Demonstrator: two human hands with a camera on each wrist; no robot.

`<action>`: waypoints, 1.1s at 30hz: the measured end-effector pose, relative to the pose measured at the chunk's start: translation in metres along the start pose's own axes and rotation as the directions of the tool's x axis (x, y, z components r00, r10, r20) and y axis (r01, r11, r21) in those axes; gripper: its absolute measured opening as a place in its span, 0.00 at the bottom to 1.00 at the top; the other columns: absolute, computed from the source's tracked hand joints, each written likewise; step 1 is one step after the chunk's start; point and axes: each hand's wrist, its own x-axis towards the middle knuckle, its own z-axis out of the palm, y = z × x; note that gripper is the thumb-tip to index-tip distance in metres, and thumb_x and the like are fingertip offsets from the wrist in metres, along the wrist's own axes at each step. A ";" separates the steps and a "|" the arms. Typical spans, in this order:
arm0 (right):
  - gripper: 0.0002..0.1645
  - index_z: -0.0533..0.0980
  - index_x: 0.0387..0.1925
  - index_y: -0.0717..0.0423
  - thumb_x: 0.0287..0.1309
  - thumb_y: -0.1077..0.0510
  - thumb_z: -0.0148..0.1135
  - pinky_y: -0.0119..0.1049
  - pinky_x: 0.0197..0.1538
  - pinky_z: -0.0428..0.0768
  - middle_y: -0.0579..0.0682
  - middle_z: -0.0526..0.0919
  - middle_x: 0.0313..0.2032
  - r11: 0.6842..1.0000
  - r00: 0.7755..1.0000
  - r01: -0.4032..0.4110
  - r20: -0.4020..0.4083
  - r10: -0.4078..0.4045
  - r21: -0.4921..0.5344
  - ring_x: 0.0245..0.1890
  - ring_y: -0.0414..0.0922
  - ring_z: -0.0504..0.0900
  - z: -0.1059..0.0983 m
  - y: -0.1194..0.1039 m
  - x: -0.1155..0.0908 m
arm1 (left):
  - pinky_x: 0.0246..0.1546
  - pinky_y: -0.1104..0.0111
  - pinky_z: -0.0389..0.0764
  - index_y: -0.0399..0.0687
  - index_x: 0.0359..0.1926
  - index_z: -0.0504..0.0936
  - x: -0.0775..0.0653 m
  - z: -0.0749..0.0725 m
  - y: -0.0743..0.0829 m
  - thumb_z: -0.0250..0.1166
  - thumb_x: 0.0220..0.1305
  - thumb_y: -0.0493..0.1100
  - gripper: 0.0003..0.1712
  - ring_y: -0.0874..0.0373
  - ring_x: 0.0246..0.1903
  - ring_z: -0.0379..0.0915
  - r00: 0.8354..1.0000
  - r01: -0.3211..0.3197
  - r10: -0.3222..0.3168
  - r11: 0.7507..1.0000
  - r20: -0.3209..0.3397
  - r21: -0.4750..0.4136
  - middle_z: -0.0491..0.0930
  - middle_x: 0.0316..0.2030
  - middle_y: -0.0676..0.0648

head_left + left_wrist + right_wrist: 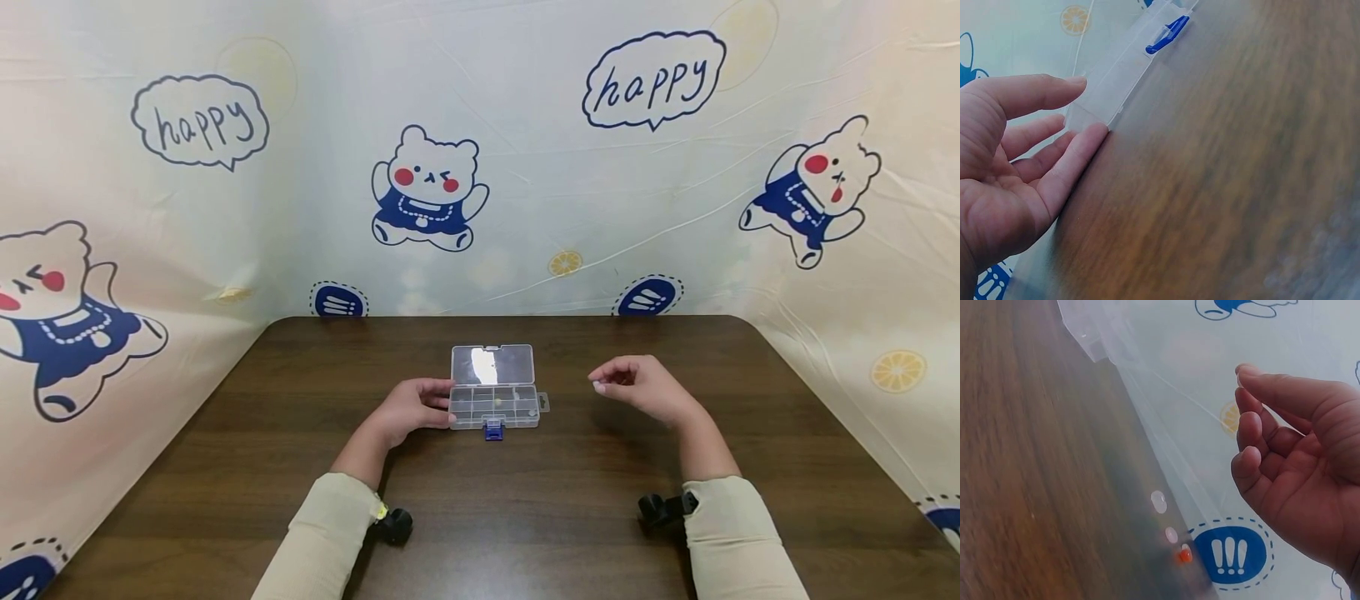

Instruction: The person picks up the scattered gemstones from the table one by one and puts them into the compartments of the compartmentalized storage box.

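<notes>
A clear plastic compartment box (493,410) lies on the table, lid (514,367) raised at the back, blue latch (493,431) at the front. A few tiny pale pieces sit in its compartments, too small to identify. At the box's left end is my left hand (408,411), its fingertips touching that side; in the left wrist view its fingers (1072,153) rest against the end, thumb apart. To the right of the box, above the table, my right hand (648,387) pinches a small whitish piece (597,386) between thumb and fingertips. The fingers mostly hide that piece in the right wrist view.
Several small pieces, including a whitish one (1159,501) and an orange-red one (1185,555), show near the table's far edge in the right wrist view. Behind the brown wooden table (525,517) hangs a printed cloth (525,100) with bears and "happy" bubbles.
</notes>
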 end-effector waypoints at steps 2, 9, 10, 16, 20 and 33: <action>0.09 0.83 0.43 0.56 0.60 0.59 0.67 0.36 0.39 0.79 0.51 0.82 0.37 1.000 1.000 0.012 -0.006 -0.012 0.005 0.38 0.51 0.75 0.002 -0.002 0.001 | 0.45 0.63 0.82 0.39 0.60 0.77 0.000 0.000 0.000 0.75 0.49 0.31 0.35 0.51 0.45 0.77 1.000 -0.001 0.001 1.000 0.002 0.000 0.81 0.47 0.42; 0.09 0.83 0.42 0.57 0.60 0.61 0.67 0.35 0.38 0.78 0.52 0.83 0.36 0.998 0.999 0.049 -0.012 -0.049 0.026 0.37 0.51 0.76 0.008 -0.005 0.004 | 0.45 0.63 0.82 0.39 0.61 0.76 0.000 0.000 0.000 0.75 0.49 0.30 0.35 0.50 0.45 0.76 1.000 0.006 -0.005 1.000 -0.004 0.007 0.80 0.48 0.41; 0.09 0.83 0.42 0.57 0.60 0.60 0.67 0.35 0.38 0.78 0.52 0.83 0.36 0.998 0.999 0.052 -0.013 -0.052 0.026 0.37 0.51 0.76 0.009 -0.006 0.004 | 0.45 0.63 0.82 0.39 0.61 0.76 0.000 0.000 0.000 0.75 0.49 0.30 0.35 0.50 0.46 0.76 1.000 0.007 -0.007 1.000 -0.004 0.007 0.80 0.48 0.41; 0.08 0.84 0.41 0.56 0.59 0.61 0.68 0.35 0.38 0.79 0.51 0.83 0.35 0.997 0.997 0.068 -0.020 -0.068 0.020 0.36 0.50 0.76 0.014 -0.008 0.006 | 0.45 0.63 0.82 0.41 0.60 0.77 0.000 0.000 0.001 0.75 0.49 0.31 0.35 0.50 0.46 0.77 1.000 0.018 -0.018 1.000 -0.004 0.003 0.80 0.48 0.42; 0.09 0.84 0.41 0.57 0.59 0.61 0.68 0.36 0.38 0.78 0.51 0.83 0.35 0.997 0.997 0.079 -0.018 -0.079 0.011 0.36 0.50 0.76 0.017 -0.011 0.006 | 0.45 0.63 0.82 0.42 0.60 0.77 -0.001 0.000 0.001 0.75 0.48 0.31 0.35 0.49 0.46 0.77 1.000 0.024 -0.024 1.000 -0.008 -0.003 0.80 0.48 0.42; 0.07 0.84 0.40 0.52 0.59 0.58 0.68 0.39 0.38 0.78 0.48 0.82 0.34 0.998 0.998 0.070 0.003 -0.070 -0.005 0.35 0.50 0.76 0.025 -0.020 0.007 | 0.46 0.63 0.82 0.41 0.61 0.76 0.000 0.000 0.001 0.75 0.49 0.31 0.35 0.50 0.46 0.77 1.000 0.012 -0.012 1.000 0.001 0.007 0.80 0.49 0.42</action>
